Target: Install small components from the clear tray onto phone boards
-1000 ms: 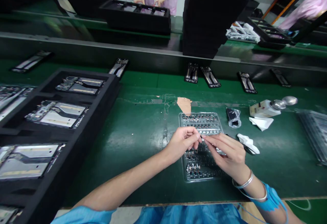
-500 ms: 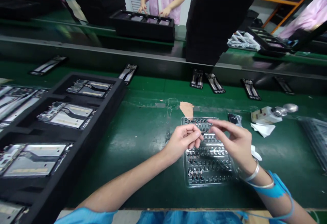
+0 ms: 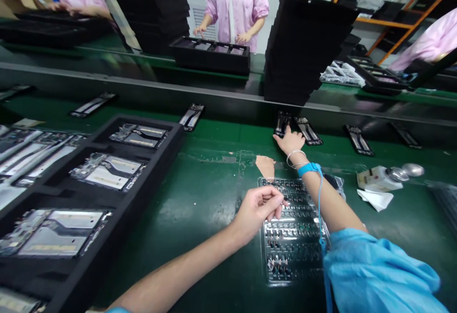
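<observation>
My left hand (image 3: pixel 262 208) is pinched closed above the clear plastic tray (image 3: pixel 264 256), on something small at the fingertips that I cannot make out. Small dark parts (image 3: pixel 279 266) sit in rows in that tray. Stretched forward over the tray, my right hand (image 3: pixel 291 141) has its fingers spread. Its fingertips are at the near end of a phone frame (image 3: pixel 282 122) at the back of the green table. A second phone frame (image 3: pixel 309 131) lies just right of it. A wristband with a blue cord is on my right wrist.
A black foam tray (image 3: pixel 150 180) with phone frames stands at the left. A bottle (image 3: pixel 378 179) with a metal top and a white tissue (image 3: pixel 376 200) lie at the right. Beyond the ledge are a tall stack of black trays (image 3: pixel 300 51) and people in pink.
My right hand has moved from above the clear tray forward to the phone frame at the back. My left hand keeps its pinch. The view has shifted slightly upward and left.
</observation>
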Demonstrator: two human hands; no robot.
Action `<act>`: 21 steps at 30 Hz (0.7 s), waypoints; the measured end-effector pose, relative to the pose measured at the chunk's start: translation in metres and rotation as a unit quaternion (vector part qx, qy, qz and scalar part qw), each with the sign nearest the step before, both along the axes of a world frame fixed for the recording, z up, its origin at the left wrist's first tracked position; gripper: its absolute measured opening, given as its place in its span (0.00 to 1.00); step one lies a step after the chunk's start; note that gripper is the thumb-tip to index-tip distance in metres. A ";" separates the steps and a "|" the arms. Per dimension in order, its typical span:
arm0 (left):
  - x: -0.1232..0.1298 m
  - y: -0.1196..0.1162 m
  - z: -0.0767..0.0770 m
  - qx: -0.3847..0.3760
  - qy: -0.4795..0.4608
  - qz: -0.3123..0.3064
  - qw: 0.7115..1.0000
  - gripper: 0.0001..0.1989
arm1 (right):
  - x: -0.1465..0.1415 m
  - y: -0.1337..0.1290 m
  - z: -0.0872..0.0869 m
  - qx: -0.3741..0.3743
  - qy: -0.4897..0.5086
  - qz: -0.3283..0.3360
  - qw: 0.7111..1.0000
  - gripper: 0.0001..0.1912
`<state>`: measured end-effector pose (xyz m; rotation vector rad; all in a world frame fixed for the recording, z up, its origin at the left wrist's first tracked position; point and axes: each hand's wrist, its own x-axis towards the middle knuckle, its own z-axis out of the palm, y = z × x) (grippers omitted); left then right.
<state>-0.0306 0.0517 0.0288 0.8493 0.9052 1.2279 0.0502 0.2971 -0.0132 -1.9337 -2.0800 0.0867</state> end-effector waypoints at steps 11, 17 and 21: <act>-0.006 0.011 -0.007 -0.018 -0.041 0.090 0.995 0.12 | 0.018 0.013 0.025 -0.024 0.135 0.021 0.990 0.19; -0.016 0.018 -0.003 -0.003 -0.083 0.174 0.981 0.10 | 0.056 -0.088 0.049 -0.038 0.233 0.180 0.955 0.32; -0.018 0.019 -0.003 -0.012 -0.098 0.189 0.977 0.10 | 0.089 -0.181 0.053 0.089 0.189 0.348 0.914 0.31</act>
